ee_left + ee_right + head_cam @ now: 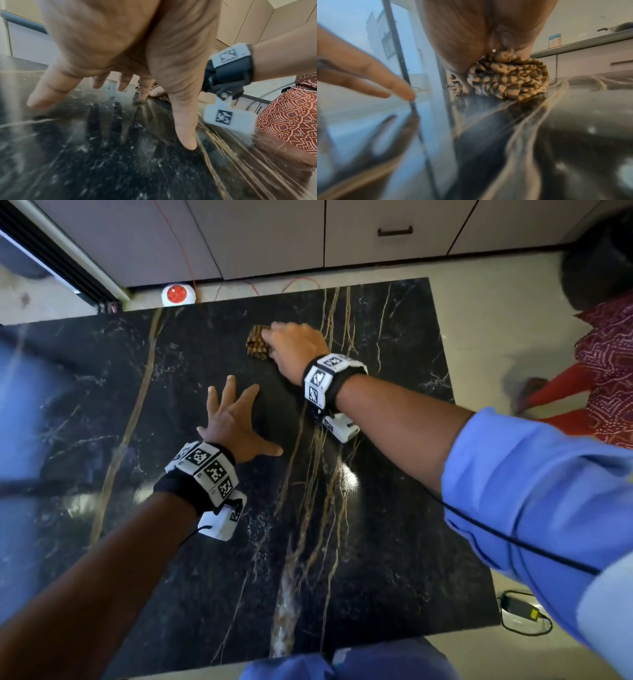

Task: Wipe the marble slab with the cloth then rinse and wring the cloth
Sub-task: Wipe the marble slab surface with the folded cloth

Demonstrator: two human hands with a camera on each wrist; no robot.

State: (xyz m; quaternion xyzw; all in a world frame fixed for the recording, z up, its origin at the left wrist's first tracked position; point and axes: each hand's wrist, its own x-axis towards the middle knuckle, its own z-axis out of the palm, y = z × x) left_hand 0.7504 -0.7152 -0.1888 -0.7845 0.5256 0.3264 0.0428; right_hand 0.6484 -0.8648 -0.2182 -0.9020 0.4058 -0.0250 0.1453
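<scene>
A black marble slab (205, 542) with tan and white veins lies flat on the floor. My right hand (294, 347) grips a bunched brown-and-black patterned cloth (257, 345) and presses it on the slab's far middle; the right wrist view shows the cloth (508, 81) wadded under the palm. My left hand (236, 419) rests on the slab nearer to me, its fingers (186, 135) spread straight, tips touching the slab (102, 162). It holds nothing.
A white device with a red round top (178, 294) sits on the floor past the slab's far edge, with red wires. Cabinets (394, 234) stand behind. Another person in red patterned clothing (606, 364) crouches at the right. A black adapter with cable (524, 611) lies near right.
</scene>
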